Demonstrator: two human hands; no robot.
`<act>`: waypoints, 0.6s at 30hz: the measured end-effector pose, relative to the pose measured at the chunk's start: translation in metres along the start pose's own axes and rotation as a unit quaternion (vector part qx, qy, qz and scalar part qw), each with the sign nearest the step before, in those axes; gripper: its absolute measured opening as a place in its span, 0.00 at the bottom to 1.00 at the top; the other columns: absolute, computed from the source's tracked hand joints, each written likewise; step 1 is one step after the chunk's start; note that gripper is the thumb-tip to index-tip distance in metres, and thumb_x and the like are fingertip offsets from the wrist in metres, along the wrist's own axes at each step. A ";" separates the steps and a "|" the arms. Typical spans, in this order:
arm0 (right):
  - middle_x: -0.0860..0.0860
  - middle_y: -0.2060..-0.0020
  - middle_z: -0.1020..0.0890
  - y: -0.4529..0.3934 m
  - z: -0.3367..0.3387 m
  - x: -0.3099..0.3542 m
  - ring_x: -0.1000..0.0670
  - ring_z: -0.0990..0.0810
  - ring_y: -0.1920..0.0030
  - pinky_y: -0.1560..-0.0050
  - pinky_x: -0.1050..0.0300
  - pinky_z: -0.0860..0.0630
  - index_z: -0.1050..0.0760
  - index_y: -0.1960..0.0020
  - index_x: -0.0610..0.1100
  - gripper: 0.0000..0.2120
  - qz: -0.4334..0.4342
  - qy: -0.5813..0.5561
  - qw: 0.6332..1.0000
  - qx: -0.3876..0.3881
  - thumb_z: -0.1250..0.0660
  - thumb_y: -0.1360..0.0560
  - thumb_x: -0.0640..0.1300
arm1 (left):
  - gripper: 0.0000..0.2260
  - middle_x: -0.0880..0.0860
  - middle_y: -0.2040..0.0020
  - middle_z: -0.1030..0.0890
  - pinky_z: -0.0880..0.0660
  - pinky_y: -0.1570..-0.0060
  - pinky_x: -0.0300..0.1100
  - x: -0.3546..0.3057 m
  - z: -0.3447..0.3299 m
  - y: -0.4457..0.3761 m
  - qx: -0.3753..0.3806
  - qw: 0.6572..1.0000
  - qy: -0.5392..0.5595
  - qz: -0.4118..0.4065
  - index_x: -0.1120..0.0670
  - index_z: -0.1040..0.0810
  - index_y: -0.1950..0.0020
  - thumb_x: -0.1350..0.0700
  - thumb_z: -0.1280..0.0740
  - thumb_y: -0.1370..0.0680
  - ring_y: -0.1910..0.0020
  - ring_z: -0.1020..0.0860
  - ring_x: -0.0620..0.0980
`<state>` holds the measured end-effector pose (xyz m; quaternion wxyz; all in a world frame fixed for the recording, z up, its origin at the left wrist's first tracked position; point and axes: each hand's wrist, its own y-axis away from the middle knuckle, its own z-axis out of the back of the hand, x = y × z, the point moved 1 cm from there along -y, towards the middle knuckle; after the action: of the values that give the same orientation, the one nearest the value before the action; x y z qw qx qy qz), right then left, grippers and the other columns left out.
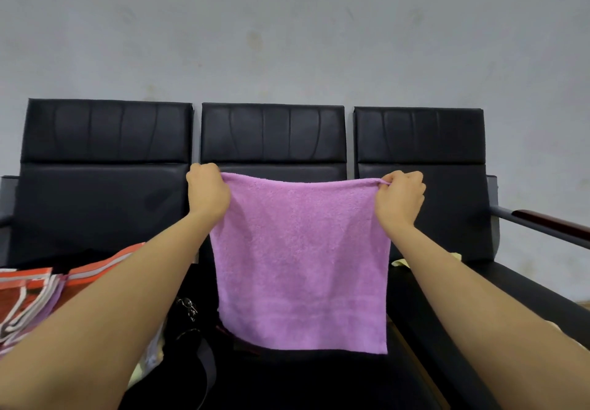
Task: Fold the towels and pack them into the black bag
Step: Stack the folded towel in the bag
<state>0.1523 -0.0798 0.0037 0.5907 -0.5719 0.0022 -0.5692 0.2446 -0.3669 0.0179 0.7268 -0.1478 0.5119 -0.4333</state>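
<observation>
Fingers of both hands curl tight on the purple towel's (301,259) top corners: left hand (207,192) at ten o'clock, right hand (400,197) at two o'clock, the cloth hanging flat between them. Below it at seven o'clock lies something black (188,346), perhaps the bag; orange striped cloth (35,291) at eight. Beyond stand black chairs (273,135) against a grey wall (293,26).

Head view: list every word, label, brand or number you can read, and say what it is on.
None can be read.
Purple towel, held up by the left hand and right hand: plain, no label showing.
Orange and white cloth at the left: stripes only, no letters.
Black chairs and wall: no sign or print.
</observation>
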 end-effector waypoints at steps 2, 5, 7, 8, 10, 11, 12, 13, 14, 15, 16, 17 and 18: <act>0.44 0.45 0.28 0.002 0.001 0.001 0.43 0.30 0.45 0.44 0.51 0.33 0.22 0.50 0.42 0.07 0.013 0.041 0.999 -0.013 0.38 0.24 0.35 | 0.10 0.63 0.46 0.28 0.27 0.54 0.49 0.002 0.001 0.003 0.002 0.998 -0.056 -0.008 0.65 0.22 0.52 0.71 0.43 0.24 0.48 0.28 0.62; 0.44 0.48 0.25 0.002 0.001 0.002 0.44 0.30 0.46 0.45 0.51 0.34 0.22 0.50 0.42 0.07 0.049 0.076 0.996 -0.011 0.38 0.23 0.36 | 0.08 0.62 0.42 0.29 0.32 0.47 0.51 0.003 0.005 0.006 -0.028 0.990 -0.139 -0.008 0.64 0.23 0.48 0.68 0.41 0.23 0.43 0.31 0.62; 0.44 0.50 0.23 0.000 0.001 0.003 0.44 0.29 0.47 0.46 0.51 0.33 0.23 0.51 0.42 0.06 0.068 0.078 0.995 -0.008 0.38 0.23 0.35 | 0.08 0.61 0.46 0.24 0.32 0.48 0.51 0.004 0.006 0.003 -0.028 0.985 -0.170 -0.021 0.62 0.23 0.49 0.67 0.41 0.23 0.46 0.27 0.62; 0.44 0.51 0.23 0.000 0.002 0.004 0.44 0.28 0.48 0.47 0.51 0.33 0.23 0.52 0.41 0.06 0.074 0.070 0.995 -0.007 0.38 0.24 0.34 | 0.08 0.61 0.50 0.22 0.32 0.49 0.51 0.004 0.006 0.001 -0.026 0.985 -0.171 -0.027 0.62 0.23 0.51 0.67 0.41 0.24 0.49 0.26 0.62; 0.43 0.52 0.23 -0.001 0.004 0.006 0.44 0.27 0.50 0.47 0.50 0.28 0.25 0.53 0.39 0.06 0.074 0.041 0.996 -0.002 0.39 0.24 0.33 | 0.09 0.60 0.55 0.20 0.32 0.52 0.50 0.003 0.007 -0.003 -0.026 0.987 -0.155 -0.032 0.62 0.23 0.53 0.68 0.42 0.24 0.53 0.24 0.62; 0.43 0.53 0.23 -0.001 0.005 0.006 0.44 0.26 0.52 0.48 0.48 0.26 0.26 0.53 0.39 0.05 0.070 0.023 0.997 0.000 0.39 0.24 0.32 | 0.09 0.60 0.57 0.20 0.31 0.53 0.50 0.003 0.008 -0.004 -0.029 0.988 -0.149 -0.035 0.62 0.23 0.54 0.69 0.42 0.25 0.55 0.23 0.62; 0.43 0.54 0.24 -0.001 0.006 0.007 0.44 0.25 0.53 0.50 0.46 0.25 0.27 0.52 0.39 0.04 0.064 0.005 0.998 0.002 0.39 0.24 0.32 | 0.09 0.60 0.59 0.21 0.31 0.54 0.50 0.002 0.009 -0.005 -0.032 0.988 -0.145 -0.040 0.62 0.23 0.56 0.69 0.42 0.25 0.56 0.23 0.62; 0.43 0.54 0.24 -0.001 0.007 0.007 0.44 0.24 0.55 0.51 0.44 0.24 0.28 0.52 0.39 0.04 0.055 -0.011 0.998 0.004 0.40 0.23 0.33 | 0.08 0.60 0.60 0.21 0.32 0.55 0.50 0.001 0.009 -0.006 -0.035 0.988 -0.144 -0.047 0.62 0.23 0.56 0.69 0.41 0.25 0.57 0.23 0.62; 0.44 0.54 0.25 -0.001 0.008 0.007 0.43 0.24 0.56 0.53 0.43 0.24 0.30 0.50 0.39 0.03 0.042 -0.024 0.999 0.011 0.41 0.22 0.34 | 0.08 0.60 0.60 0.21 0.33 0.56 0.50 0.001 0.009 -0.005 -0.037 0.987 -0.147 -0.052 0.62 0.24 0.56 0.69 0.41 0.26 0.56 0.23 0.63; 0.44 0.54 0.25 0.000 0.008 0.007 0.43 0.24 0.56 0.54 0.42 0.24 0.31 0.49 0.39 0.03 0.029 -0.031 0.999 0.021 0.43 0.21 0.35 | 0.07 0.61 0.58 0.21 0.34 0.56 0.49 0.001 0.009 -0.004 -0.039 0.986 -0.153 -0.054 0.62 0.24 0.55 0.69 0.41 0.25 0.55 0.23 0.63; 0.45 0.54 0.24 0.001 0.008 0.005 0.43 0.23 0.57 0.54 0.41 0.23 0.32 0.48 0.40 0.03 0.017 -0.031 0.999 0.032 0.44 0.20 0.37 | 0.06 0.61 0.56 0.21 0.34 0.55 0.49 0.001 0.008 -0.001 -0.040 0.985 -0.158 -0.052 0.63 0.26 0.52 0.68 0.41 0.25 0.53 0.23 0.63; 0.45 0.55 0.24 0.002 0.008 0.004 0.43 0.23 0.57 0.54 0.41 0.23 0.33 0.46 0.40 0.04 0.010 -0.026 0.999 0.044 0.44 0.20 0.38 | 0.06 0.62 0.54 0.21 0.34 0.54 0.50 0.001 0.007 0.002 -0.040 0.985 -0.158 -0.048 0.63 0.28 0.49 0.68 0.42 0.24 0.52 0.24 0.63; 0.45 0.54 0.23 0.003 0.007 0.002 0.43 0.22 0.56 0.54 0.42 0.23 0.32 0.45 0.41 0.06 0.001 -0.017 0.998 0.059 0.45 0.19 0.40 | 0.08 0.62 0.52 0.21 0.33 0.53 0.51 0.001 0.006 0.006 -0.034 0.986 -0.157 -0.043 0.64 0.31 0.45 0.68 0.42 0.24 0.51 0.24 0.64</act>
<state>0.1596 -0.0771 0.0057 0.6240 -0.5459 -0.0409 -0.5576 0.2522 -0.3657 0.0160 0.7735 -0.2600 0.3994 -0.4179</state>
